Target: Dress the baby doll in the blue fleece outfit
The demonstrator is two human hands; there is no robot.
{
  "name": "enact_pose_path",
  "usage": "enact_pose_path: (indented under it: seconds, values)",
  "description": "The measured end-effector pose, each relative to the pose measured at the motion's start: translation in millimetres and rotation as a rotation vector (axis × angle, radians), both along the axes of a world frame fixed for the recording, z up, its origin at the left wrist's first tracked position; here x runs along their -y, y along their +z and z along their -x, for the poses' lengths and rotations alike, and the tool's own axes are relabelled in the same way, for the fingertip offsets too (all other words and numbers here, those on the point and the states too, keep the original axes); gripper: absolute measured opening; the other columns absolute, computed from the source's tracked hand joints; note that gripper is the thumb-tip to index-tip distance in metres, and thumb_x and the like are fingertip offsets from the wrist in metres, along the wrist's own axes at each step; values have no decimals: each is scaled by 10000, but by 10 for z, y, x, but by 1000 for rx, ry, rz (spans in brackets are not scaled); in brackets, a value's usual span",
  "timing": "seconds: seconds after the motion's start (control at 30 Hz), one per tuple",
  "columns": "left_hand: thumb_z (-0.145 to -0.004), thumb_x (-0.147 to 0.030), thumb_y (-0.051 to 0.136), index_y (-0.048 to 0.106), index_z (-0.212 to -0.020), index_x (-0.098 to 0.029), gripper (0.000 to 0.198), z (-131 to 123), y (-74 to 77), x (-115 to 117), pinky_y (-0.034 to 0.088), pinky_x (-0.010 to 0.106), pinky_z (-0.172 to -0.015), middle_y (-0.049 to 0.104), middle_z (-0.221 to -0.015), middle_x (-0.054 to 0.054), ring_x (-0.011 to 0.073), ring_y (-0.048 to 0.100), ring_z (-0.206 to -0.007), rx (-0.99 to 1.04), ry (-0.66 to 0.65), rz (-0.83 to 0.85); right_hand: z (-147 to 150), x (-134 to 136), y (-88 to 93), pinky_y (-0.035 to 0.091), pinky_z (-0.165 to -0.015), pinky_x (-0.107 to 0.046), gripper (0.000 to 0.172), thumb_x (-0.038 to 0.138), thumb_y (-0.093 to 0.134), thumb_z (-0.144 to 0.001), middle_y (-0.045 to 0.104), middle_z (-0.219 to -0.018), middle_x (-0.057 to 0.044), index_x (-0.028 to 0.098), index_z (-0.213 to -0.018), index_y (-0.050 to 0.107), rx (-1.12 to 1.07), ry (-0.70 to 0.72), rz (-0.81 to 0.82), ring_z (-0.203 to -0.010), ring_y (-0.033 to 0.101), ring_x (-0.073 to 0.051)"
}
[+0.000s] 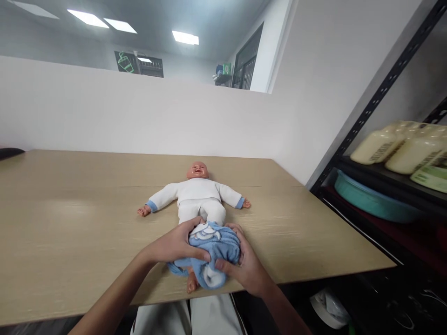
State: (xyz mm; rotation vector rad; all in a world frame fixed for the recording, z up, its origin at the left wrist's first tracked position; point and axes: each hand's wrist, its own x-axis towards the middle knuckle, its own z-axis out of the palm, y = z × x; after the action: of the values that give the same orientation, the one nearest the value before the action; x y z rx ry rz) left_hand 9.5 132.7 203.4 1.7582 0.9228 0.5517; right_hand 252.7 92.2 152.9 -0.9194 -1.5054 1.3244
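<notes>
A baby doll [199, 190] lies on its back on the wooden table, arms spread, head toward the wall. It has a white top with blue cuffs and white fabric over its upper legs. Bunched over its lower legs is a fluffy light blue baby garment [223, 249] with a white animal pattern. My left hand [186, 242] grips the garment from the left, thumb on top. From the right, my right hand [246, 260] holds it with the thumb pressed near the white-lined opening. One bare doll foot [192, 281] shows below the cloth; the other foot is hidden.
The wooden table [87, 232] runs up to a white wall [139, 116] with a window or mirror above. On the right, a black metal shelf [370, 70] holds several cream bottles [377, 146] and a teal basin [377, 200]. A dark object [10, 152] sits at the far left.
</notes>
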Motion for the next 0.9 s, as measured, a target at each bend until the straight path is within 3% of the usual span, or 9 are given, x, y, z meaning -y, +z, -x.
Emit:
enact_pose_path:
  seconds: [0.1,0.3,0.5,0.63,0.8,0.9]
  values:
    - [-780,-560,843,570,-1304,-227,679,1,-36,-15,517,419,-1054,674,-1233,49,327,606,-1223,32,44,41,11,-110,-33,534,-1064,-415,463,558,701,-929,707,-1260,-108,224,-1239,619,38,-119,-29,-1191,666,-275]
    - [-954,-616,635,605,-1228,-225,478,-105,-37,-34,500,413,-1086,704,-1240,52,326,606,-1252,47,116,10,149,-348,-205,555,-950,-412,373,569,642,-951,746,-975,-90,210,-1049,637,65,-407,-98,-1014,699,-274]
    - [-999,-575,553,573,-1229,-230,415,-237,-67,-15,413,428,-1192,673,-1330,73,327,555,-1322,16,247,-144,272,-459,-143,526,-1048,-421,513,647,658,-904,762,-1200,-118,193,-1143,668,-26,-444,13,-1167,684,-299]
    - [-1022,-547,483,510,-1206,-228,369,-244,-236,-78,413,420,-1188,652,-1297,97,308,545,-1309,52,305,-235,304,-483,-95,554,-908,-382,466,654,666,-896,764,-996,-74,204,-1013,651,-9,-442,-7,-955,702,-263]
    - [-1019,-579,501,509,-1174,-228,384,-213,-321,-113,447,409,-1139,642,-1206,71,278,562,-1219,147,349,-189,338,-521,-175,550,-833,-348,397,618,642,-926,718,-888,-28,227,-963,577,-41,-461,-82,-855,676,-223]
    - [-987,-606,575,462,-1377,-247,542,-137,-309,-102,417,435,-1176,617,-1335,72,288,538,-1307,206,215,-63,330,-562,-265,558,-837,-356,350,562,642,-939,733,-935,-42,228,-1018,578,-91,-450,-111,-864,687,-225]
